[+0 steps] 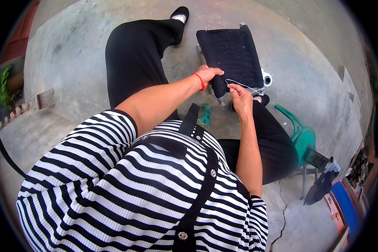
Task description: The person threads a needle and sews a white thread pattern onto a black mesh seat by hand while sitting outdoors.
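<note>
A black quilted fabric panel (231, 56) is stretched between metal tubes, like the seat of a small folding stool. Rows of pale stitches cross it. My left hand (209, 75) grips its near left edge, thumb on top and fingers hidden underneath. Just to the right, my right hand (242, 98) pinches white thread (244, 85) close to the fabric. Whether a needle sits between those fingertips is too small to tell. The thread loops across the near edge towards a white spool of thread (267, 80) at the panel's right side.
A green plastic stool (303, 143) stands to my right, with a phone-like device (315, 158) on it. Dark cloth (319, 187) hangs beside that. My legs flank the panel on the concrete floor (72, 60). A crack (283, 214) runs through the floor at lower right.
</note>
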Demonstrator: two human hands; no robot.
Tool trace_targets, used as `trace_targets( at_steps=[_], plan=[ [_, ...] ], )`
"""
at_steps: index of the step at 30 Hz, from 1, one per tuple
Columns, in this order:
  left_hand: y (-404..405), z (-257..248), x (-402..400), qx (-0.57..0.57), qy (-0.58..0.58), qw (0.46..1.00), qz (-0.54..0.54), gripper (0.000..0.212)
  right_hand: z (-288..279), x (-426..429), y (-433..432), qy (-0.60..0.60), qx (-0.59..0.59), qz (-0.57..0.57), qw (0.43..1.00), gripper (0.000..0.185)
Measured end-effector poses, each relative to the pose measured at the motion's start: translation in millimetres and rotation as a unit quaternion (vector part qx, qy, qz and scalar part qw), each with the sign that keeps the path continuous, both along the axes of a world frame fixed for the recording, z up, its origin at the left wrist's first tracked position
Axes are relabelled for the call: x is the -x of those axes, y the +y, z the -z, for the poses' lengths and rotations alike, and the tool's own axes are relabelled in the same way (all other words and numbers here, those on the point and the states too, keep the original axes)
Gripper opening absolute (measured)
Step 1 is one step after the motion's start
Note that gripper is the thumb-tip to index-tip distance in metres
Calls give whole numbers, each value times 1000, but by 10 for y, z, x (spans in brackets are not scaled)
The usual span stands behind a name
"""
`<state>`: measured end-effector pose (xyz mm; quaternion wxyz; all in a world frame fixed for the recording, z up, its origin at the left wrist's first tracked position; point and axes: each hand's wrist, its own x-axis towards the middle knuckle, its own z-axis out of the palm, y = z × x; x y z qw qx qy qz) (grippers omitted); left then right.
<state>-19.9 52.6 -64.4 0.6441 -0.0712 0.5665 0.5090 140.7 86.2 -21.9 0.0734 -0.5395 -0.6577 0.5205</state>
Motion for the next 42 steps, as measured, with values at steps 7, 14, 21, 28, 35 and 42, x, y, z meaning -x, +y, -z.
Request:
trace_targets(
  at_steps=[7, 14, 21, 28, 35, 42],
  plan=[
    [-5, -8, 7, -5, -6, 1000, -5, 26, 9, -26, 6, -6, 8, -2, 1000, 16],
    [-9, 4, 18, 0, 1, 1000, 7, 27, 0, 6, 41, -10, 16, -8, 1000, 17],
    [-17, 14, 24, 7, 12, 1000, 7, 26, -138, 234, 66, -126, -54, -64, 989, 13],
    [-11, 19, 28, -1, 8, 1000, 14, 25, -31, 345, 21, -139, -157, -83, 974, 10],
    [-33, 14, 40, 12, 14, 999, 31, 27, -105, 280, -43, -127, -145, -83, 978, 8],
    [-17, -3, 54, 31, -23, 998, 57, 32, -39, 184, -52, -117, -102, -83, 984, 5]
  ],
)
